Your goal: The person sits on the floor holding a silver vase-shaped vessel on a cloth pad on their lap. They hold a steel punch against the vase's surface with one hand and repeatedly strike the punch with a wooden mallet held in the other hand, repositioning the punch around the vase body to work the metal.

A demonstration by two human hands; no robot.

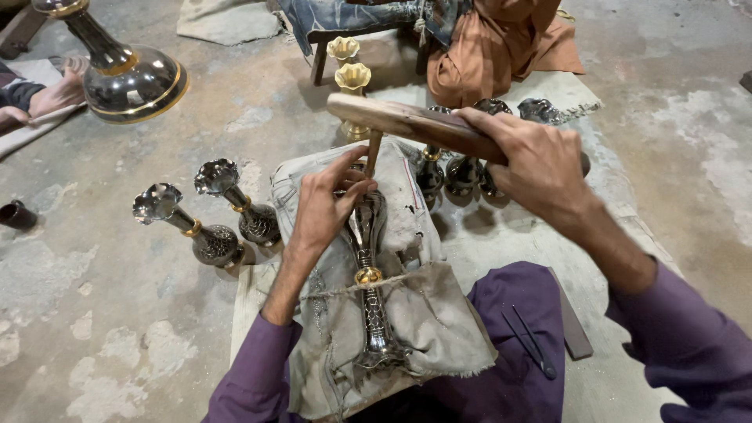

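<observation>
A dark engraved metal vase (371, 298) with a brass band lies on a grey cloth pad (427, 313) across my lap, tied down with a string. My left hand (327, 205) pinches a thin chisel-like tool (374, 153) upright against the vase's upper part. My right hand (539, 160) grips a long wooden mallet (407, 121), held level above the top of the tool.
Two dark vases (205, 235) (243, 205) stand on the concrete floor at left, several more (462, 168) behind the pad, two brass ones (352, 78) farther back. A large vase (125, 74) lies top left by another person's foot (59, 92). A thin dark tool (533, 341) rests on my thigh.
</observation>
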